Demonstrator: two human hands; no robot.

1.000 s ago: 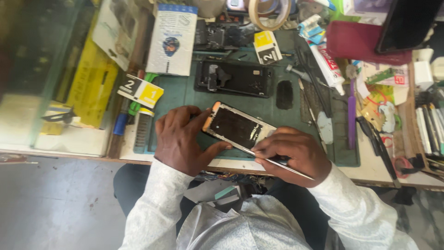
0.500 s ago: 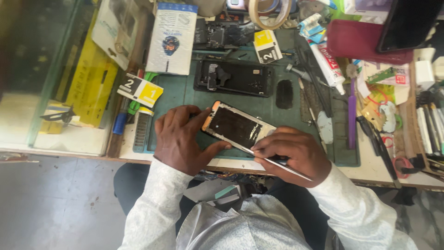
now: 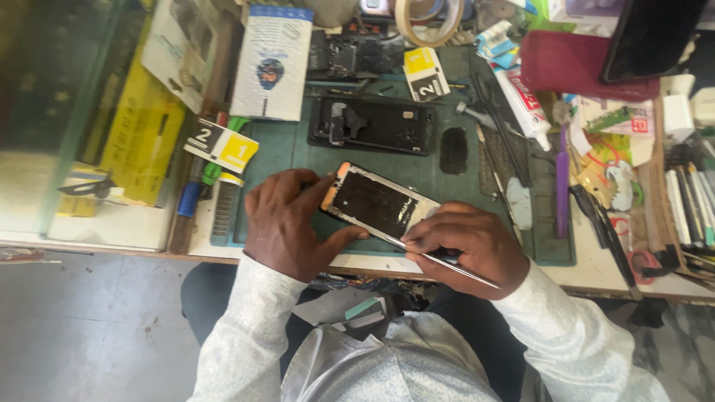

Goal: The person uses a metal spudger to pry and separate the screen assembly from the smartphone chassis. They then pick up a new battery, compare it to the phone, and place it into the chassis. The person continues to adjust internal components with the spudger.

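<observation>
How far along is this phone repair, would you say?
Somewhere in the middle, it seems. Already done: a second opened phone body lies bare on the green mat. In hand: the left hand steadies a phone screen, while the right hand works a thin metal tool along its lower edge. Left: the screen does not yet look freed, and nothing is reassembled.

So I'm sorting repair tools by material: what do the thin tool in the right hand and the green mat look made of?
The thin tool looks like bare metal: slim, silvery, glinting. The green mat seems rubbery or soft plastic: dull, flat, no shine. Neither is certain from this view.
</observation>
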